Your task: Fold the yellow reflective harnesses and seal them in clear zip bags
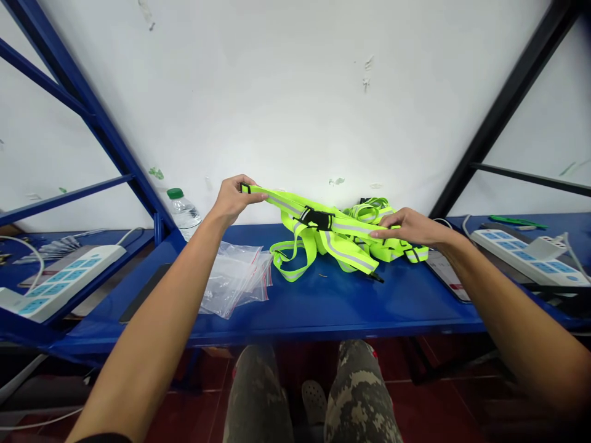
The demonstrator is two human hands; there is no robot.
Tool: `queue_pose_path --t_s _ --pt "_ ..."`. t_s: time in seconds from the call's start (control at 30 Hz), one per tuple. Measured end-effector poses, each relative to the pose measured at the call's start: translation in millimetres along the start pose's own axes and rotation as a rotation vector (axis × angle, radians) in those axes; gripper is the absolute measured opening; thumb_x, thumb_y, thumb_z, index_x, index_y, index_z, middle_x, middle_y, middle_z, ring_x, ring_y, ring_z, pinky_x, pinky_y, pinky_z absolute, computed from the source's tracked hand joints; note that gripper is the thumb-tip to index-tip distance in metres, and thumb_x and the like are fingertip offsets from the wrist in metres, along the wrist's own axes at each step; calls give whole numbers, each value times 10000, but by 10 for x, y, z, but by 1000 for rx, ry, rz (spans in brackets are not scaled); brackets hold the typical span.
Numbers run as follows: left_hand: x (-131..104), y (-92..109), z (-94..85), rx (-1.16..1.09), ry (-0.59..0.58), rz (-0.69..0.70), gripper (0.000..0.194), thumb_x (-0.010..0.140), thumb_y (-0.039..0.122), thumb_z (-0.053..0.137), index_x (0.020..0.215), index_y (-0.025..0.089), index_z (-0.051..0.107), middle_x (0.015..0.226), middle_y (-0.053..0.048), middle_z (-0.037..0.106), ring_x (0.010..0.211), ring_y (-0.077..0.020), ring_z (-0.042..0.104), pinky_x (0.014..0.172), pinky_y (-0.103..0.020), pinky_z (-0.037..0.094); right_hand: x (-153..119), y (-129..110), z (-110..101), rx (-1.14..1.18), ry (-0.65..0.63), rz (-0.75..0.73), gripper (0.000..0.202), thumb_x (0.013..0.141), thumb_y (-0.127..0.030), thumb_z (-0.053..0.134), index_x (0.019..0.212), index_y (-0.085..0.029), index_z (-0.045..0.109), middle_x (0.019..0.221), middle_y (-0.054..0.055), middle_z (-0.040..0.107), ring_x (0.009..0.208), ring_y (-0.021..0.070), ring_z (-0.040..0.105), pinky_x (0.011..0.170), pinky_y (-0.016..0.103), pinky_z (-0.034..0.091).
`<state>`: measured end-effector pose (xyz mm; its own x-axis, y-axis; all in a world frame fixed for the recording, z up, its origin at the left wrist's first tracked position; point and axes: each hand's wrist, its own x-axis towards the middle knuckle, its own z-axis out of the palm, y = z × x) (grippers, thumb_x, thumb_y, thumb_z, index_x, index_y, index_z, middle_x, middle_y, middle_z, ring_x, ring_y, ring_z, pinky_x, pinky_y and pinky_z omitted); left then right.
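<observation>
Stretched between my two hands is a neon-yellow reflective strap (290, 203) with a grey stripe along it. My left hand (234, 198) pinches its left end, beside a small black slider. The fingers of my right hand (406, 226) are closed on the strap farther right. A black buckle (316, 218) sits on the strap between the hands. Beneath and behind it lie more neon-yellow reflective straps (344, 249) in a loose tangle on the blue table (286, 314). Some of these lie behind my right hand, partly hidden.
Clear zip bags (233, 277) lie beside my left forearm. A green-capped water bottle (183, 212) stands behind them. A phone (447, 277) rests under my right forearm. White power strips (69, 280) sit at both sides, with blue and black frame posts rising nearby.
</observation>
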<state>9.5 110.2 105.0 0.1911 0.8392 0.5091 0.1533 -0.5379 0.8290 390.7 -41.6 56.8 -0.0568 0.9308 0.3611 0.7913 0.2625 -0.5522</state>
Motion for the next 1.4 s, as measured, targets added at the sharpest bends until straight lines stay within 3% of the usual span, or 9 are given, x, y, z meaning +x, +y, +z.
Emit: queue_pose_path --t_s 0.1,0.37,0.57,0.73,0.9,1.0,1.13,1.27,1.4 --pt "25 -78 -10 -120 33 2 399 436 184 843 725 139 571 641 35 564 593 -91 546 605 -250 497 22 -67 -31 50 -77 13 552 648 -741 675 643 -189 691 693 51 625 633 175 540 569 320 416" --pt "19 -254 31 -320 326 -109 408 474 86 758 819 157 553 671 34 592 652 -117 617 675 -271 527 -13 106 -30 -191 113 129 539 708 -558 671 1056 -156 589 789 96 670 637 235 603 588 358 458" --pt "-18 -90 295 -292 196 39 371 507 92 738 830 156 568 732 13 632 687 -119 612 701 -267 509 3 -73 85 -275 -334 124 746 591 -412 793 1266 -193 566 1137 142 679 1082 349 628 889 450 514" --pt "-104 213 577 -253 -8 157 317 571 84 718 849 158 586 774 7 612 730 -114 595 709 -271 506 255 -804 402 -98 -141 -171 856 702 -598 702 1432 -239 433 1505 97 407 1371 312 396 1103 443 379" --pt "-122 298 640 -205 -51 204 312 606 101 721 878 168 583 806 6 600 740 -108 588 697 -261 495 605 -1306 713 -150 -91 -151 433 775 -532 658 943 -133 672 894 109 684 896 267 633 770 363 493" --pt "-175 269 620 -104 121 211 338 607 157 749 887 174 560 841 0 601 790 -122 592 703 -251 481 775 -1368 810 -90 -51 -77 319 832 -386 608 611 -160 567 544 23 539 580 171 562 588 291 438" --pt "-401 260 637 143 364 129 333 650 293 770 829 203 504 759 11 575 745 -134 564 663 -255 451 909 -1407 843 458 67 185 177 798 -232 617 651 -174 537 481 -35 422 425 121 483 481 273 457" --pt "-588 307 669 175 11 32 378 762 517 667 714 203 462 662 3 542 674 -147 553 630 -276 446 947 -1464 776 968 127 406 71 749 -87 543 755 -157 553 493 -44 416 438 118 506 513 292 543" --pt "-650 378 667 68 -293 50 454 760 575 646 960 180 543 1025 -94 632 895 -192 614 778 -322 490 923 -1488 679 1256 187 459 170 707 -65 493 832 -149 572 589 -4 528 487 95 490 535 260 573"
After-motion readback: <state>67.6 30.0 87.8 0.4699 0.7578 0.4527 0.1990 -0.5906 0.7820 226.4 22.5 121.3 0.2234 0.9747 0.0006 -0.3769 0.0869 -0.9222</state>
